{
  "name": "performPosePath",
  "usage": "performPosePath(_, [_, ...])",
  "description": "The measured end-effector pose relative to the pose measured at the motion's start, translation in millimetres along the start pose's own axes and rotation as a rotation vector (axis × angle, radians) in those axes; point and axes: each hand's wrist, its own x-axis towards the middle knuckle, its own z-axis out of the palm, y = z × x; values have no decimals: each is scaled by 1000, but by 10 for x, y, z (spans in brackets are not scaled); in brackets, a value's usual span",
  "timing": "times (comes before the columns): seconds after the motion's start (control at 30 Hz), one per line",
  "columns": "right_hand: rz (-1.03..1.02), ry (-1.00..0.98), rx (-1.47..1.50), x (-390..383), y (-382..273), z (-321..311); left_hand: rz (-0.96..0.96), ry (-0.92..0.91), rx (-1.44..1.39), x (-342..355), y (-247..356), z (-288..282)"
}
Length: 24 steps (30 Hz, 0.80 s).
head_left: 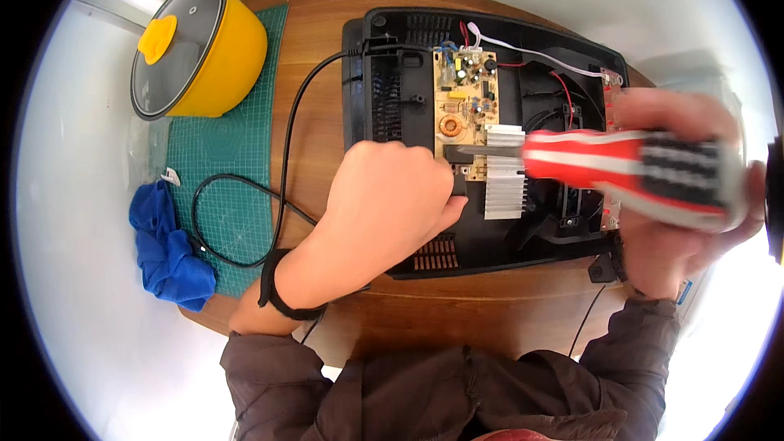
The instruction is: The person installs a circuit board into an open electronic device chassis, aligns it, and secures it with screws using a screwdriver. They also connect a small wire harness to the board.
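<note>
One screwdriver (629, 163), with a red, white and black handle, sits over the right half of an opened black housing (416, 82) on the table (318, 20). Its long axis runs almost straight across from right to left, the butt a little lower than the blade; the flat tip points left and ends over a dark block on the single tan circuit board (467, 110). The shaft crosses above the one silver finned heat sink (505, 196); whether it touches is impossible to tell.

Of the two hands, the right hand (665, 253) is wrapped around the handle, blurred. The left hand (392, 184) is curled into a fist, back upward, at the board's lower left edge; its fingertips are hidden, so I cannot tell whether it grips anything. One black band (282, 286) circles the left wrist.

The board carries one copper-coloured coil (451, 125). One white cable (539, 55) runs from its top toward the housing's right side. One black cord (287, 139) leaves the housing and loops over one green mat (212, 147), where one yellow pot (233, 61) stands with one dark lid (184, 61). One blue cloth (167, 253) lies at the mat's left edge.
</note>
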Motion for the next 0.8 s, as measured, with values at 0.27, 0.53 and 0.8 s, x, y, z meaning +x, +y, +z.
performPosePath(0.27, [222, 438, 356, -501, 40, -86, 19, -24, 21, 55, -4, 14])
performPosePath(0.53, [-73, 208, 241, -622, 262, 117, 11, -65, 19, 116, 28, -32])
performPosePath(0.8, [-24, 249, 307, -606, 260, 188, 12, -54, 7, 134, 29, -43])
